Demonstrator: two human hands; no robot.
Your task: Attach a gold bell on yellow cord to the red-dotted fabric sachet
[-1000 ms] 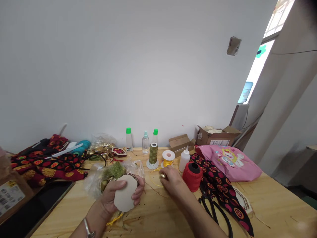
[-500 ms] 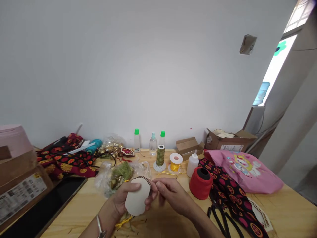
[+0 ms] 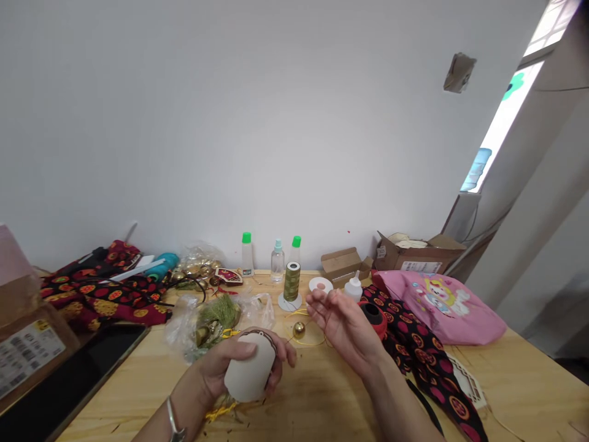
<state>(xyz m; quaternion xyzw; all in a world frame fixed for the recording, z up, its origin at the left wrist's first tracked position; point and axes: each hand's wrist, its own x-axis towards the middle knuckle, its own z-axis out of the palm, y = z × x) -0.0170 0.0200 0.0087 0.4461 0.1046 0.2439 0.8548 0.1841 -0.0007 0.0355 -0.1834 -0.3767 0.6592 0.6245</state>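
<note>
Clasped a pale wooden tag (image 3: 251, 376) in the left hand (image 3: 216, 376), low over the table (image 3: 322, 405) at 6 o'clock of the view. Thumb across the face, fingers wrapped round the right rim, closed firm. Trailed yellow cord (image 3: 219, 411) beneath at 7 o'clock. Noted a gold bell (image 3: 299, 330) on the wood at 1 o'clock of the tag, a thin yellow strand looped round it.

Judged best: held the tag by its rim with the face kept clear, and kept any fine strand taut and off the clutter.

Raised the right hand (image 3: 343, 322) at 2 o'clock, clear of the table, palm up, fingers half curled and slightly parted. Could not tell whether thumb and forefinger pinched a strand.

Further out: plastic bag of green tassels (image 3: 216, 316) at 11 o'clock, green thread spool (image 3: 291, 282) at 12, red spool (image 3: 375, 313) partly hidden behind the right hand, patterned cloth (image 3: 414, 350) at 3.
</note>
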